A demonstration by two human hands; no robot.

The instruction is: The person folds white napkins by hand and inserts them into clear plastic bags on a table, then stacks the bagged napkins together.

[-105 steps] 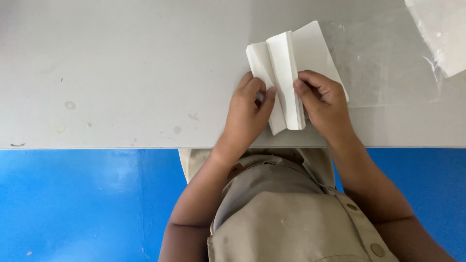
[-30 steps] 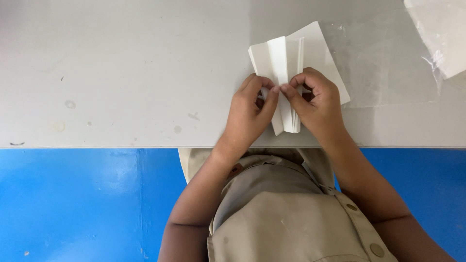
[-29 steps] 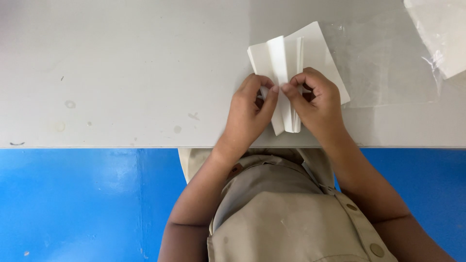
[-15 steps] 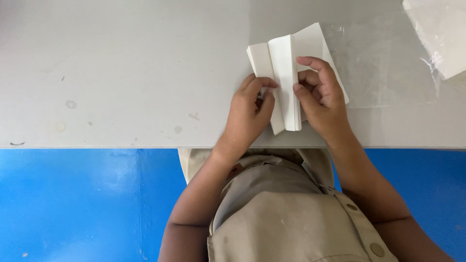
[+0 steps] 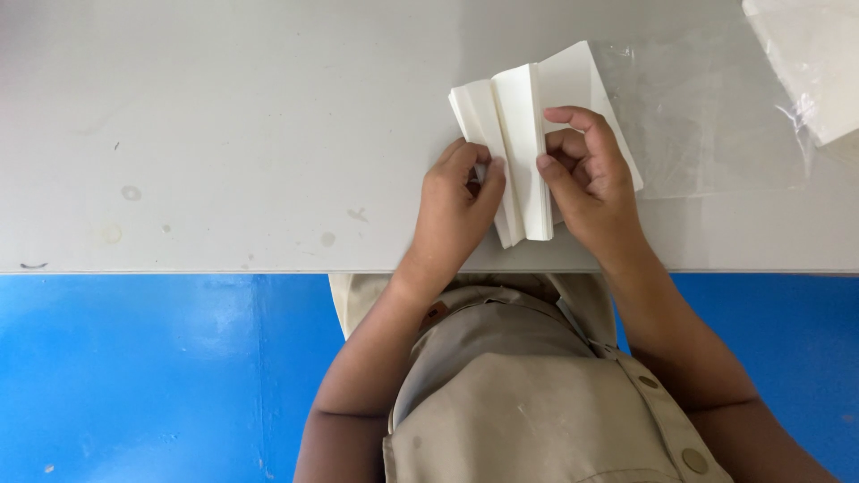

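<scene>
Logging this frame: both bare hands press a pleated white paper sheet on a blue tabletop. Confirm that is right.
Wrong on the tabletop: in the head view it is a pale grey tabletop. Both hands, left hand and right hand, do press the pleated white paper sheet.

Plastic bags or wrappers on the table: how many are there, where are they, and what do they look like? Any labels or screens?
Clear plastic sheet: flat on the grey table, just right of the folded white paper; see-through, crinkled, roughly rectangular.
Clear plastic bag: top right corner, cut off by the picture edge; see-through with something white inside.
Labels, signs or screens: none in view.
</scene>
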